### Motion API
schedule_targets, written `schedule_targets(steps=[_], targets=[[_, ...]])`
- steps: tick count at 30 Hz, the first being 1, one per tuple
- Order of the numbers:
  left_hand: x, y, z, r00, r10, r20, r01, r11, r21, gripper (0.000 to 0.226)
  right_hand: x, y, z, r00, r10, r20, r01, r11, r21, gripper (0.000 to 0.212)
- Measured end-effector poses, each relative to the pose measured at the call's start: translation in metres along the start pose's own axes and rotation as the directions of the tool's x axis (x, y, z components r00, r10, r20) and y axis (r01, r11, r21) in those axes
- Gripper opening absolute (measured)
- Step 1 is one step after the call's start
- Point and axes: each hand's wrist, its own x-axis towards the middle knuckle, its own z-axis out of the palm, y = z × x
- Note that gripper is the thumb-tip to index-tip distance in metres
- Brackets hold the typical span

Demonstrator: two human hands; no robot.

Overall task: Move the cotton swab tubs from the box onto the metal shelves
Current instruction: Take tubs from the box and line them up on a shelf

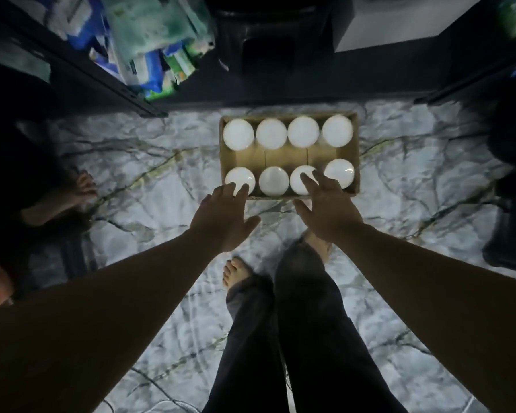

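Tubs [271, 133]: eight white round lids showing, standing in cardboard box [286, 158] on marble floor [414, 180]. Four along far side of box, four along near side; middle strip of box bottom bare. Left hand [225, 217] over near-left corner of box, fingers straight and spread, tips over corner tub [240, 180]; grips nothing. Right hand [328, 208] over near edge, fingers spread, tips over third tub [303, 180]; holds nothing. Contact with lids: cannot tell. Metal shelf [107, 81] at far left, stocked with packets [158, 40].
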Motion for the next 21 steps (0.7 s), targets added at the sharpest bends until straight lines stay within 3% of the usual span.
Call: schedule_targets(steps=[13,21], targets=[[0.110,-0.065,0.109,0.998,0.027,-0.050,-0.022,0.995,0.094,0.082,0.119,-0.002,0.121,0.994,-0.041,0.099,0.047,0.997,-0.063,0.072],[0.156,-0.077,0.142,0.996,0.083,-0.021,-0.081,0.993,0.084,0.085,0.160,0.015,0.151,0.988,-0.046,0.147,0.068,0.987,-0.148,0.089]])
